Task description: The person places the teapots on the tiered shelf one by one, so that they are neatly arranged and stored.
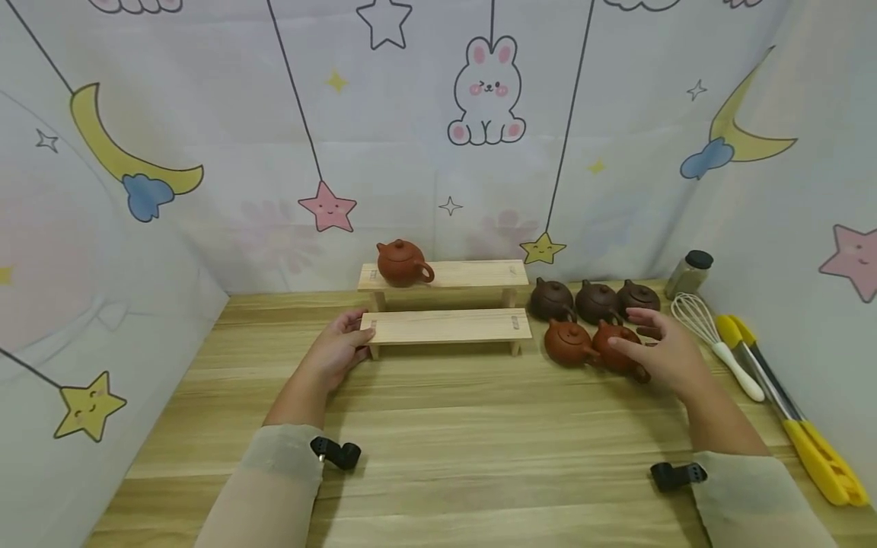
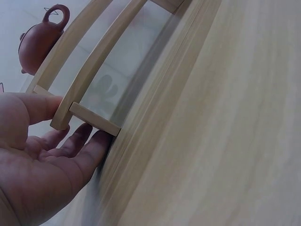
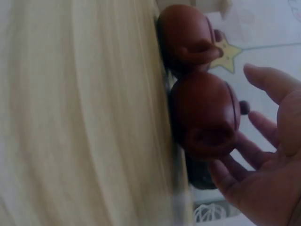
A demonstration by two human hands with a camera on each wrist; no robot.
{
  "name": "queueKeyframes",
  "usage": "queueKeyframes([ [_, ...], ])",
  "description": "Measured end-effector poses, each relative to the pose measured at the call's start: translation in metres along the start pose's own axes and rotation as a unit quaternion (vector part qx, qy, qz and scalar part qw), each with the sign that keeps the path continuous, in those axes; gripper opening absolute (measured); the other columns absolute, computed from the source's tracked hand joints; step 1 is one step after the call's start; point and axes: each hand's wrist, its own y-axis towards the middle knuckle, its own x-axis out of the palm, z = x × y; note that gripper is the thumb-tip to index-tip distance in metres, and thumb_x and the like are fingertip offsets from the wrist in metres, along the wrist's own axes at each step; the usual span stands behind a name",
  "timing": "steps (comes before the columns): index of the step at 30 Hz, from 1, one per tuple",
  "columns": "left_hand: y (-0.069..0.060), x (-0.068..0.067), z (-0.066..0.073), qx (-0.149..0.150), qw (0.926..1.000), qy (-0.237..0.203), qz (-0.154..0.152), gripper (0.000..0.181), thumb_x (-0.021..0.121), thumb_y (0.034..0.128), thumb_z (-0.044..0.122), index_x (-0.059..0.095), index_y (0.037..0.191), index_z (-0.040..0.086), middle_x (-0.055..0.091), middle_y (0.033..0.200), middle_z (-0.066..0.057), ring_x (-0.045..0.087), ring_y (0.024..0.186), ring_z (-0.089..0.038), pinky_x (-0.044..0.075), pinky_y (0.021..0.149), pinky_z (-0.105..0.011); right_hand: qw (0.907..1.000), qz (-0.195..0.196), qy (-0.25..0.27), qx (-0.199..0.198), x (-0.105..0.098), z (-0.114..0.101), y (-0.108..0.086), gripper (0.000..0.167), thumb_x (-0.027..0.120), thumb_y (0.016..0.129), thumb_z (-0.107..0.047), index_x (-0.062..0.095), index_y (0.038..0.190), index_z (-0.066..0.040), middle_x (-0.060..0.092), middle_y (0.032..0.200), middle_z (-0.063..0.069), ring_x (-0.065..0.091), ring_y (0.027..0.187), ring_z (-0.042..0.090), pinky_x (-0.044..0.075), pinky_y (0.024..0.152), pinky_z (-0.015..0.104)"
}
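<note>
My left hand (image 1: 337,348) grips the left end of the lower wooden stand (image 1: 445,327); in the left wrist view the thumb of that hand (image 2: 42,155) lies on top of the board and its fingers are beside the leg. My right hand (image 1: 661,350), fingers spread, is at the right-hand red-brown teapot (image 1: 615,348). In the right wrist view that teapot (image 3: 204,113) stands between the table and the hand (image 3: 268,165), which is not closed round it. Another red-brown teapot (image 1: 567,342) stands just left of it.
A red-brown teapot (image 1: 400,263) sits on the upper stand (image 1: 473,274). Three dark teapots (image 1: 597,302) stand behind the red-brown pair. At the right are a black-lidded jar (image 1: 688,274), a whisk (image 1: 719,346) and yellow-handled tongs (image 1: 795,411).
</note>
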Motion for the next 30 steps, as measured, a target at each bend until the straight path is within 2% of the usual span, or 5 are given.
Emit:
queueKeyframes([
  [4,0.000,-0.002,0.000,-0.001,1.0000,0.000,0.002,0.069,0.053,0.1121,0.011,0.019,0.172,0.012,0.029,0.174,-0.018,0.040,0.154,-0.034,0.036,0.129,-0.052,0.9992,-0.037,-0.003,0.013,0.000,0.008,0.004,0.088,0.078,0.098,-0.047,0.038,0.164,-0.004,0.043,0.165,0.029,0.047,0.146,0.054,0.057,0.104,0.046],
  [8,-0.001,-0.002,0.000,-0.001,1.0000,-0.002,0.000,0.069,0.053,0.1120,0.010,0.019,0.172,0.012,0.029,0.174,-0.018,0.040,0.154,-0.034,0.036,0.129,-0.052,0.9976,-0.064,-0.013,0.023,0.000,0.012,0.007,0.090,0.079,0.097,-0.047,0.037,0.164,-0.004,0.045,0.161,0.032,0.052,0.143,0.052,0.053,0.090,0.026],
  [14,-0.002,0.000,0.001,0.004,1.0000,-0.002,-0.004,0.069,0.053,0.1119,0.009,0.019,0.172,0.011,0.030,0.173,-0.018,0.041,0.153,-0.033,0.036,0.128,-0.052,0.9957,-0.084,-0.026,0.030,0.001,0.013,0.005,0.094,0.081,0.096,-0.048,0.034,0.164,-0.003,0.047,0.157,0.033,0.054,0.139,0.053,0.058,0.092,0.038],
  [20,-0.003,0.001,0.002,0.002,1.0000,-0.002,0.001,0.069,0.053,0.1118,0.009,0.020,0.172,0.011,0.030,0.173,-0.017,0.041,0.152,-0.032,0.036,0.128,-0.052,0.9957,-0.081,-0.030,0.034,0.001,0.011,0.003,0.098,0.081,0.095,-0.051,0.032,0.165,-0.004,0.046,0.158,0.033,0.052,0.140,0.053,0.058,0.094,0.042],
  [30,-0.002,0.001,0.001,0.001,1.0000,-0.002,-0.001,0.068,0.053,0.1118,0.009,0.020,0.172,0.011,0.030,0.174,-0.017,0.040,0.155,-0.034,0.035,0.129,-0.052,0.9959,-0.080,-0.034,0.026,0.001,0.014,0.003,0.097,0.080,0.095,-0.052,0.033,0.165,-0.005,0.047,0.158,0.033,0.054,0.139,0.053,0.057,0.089,0.035],
])
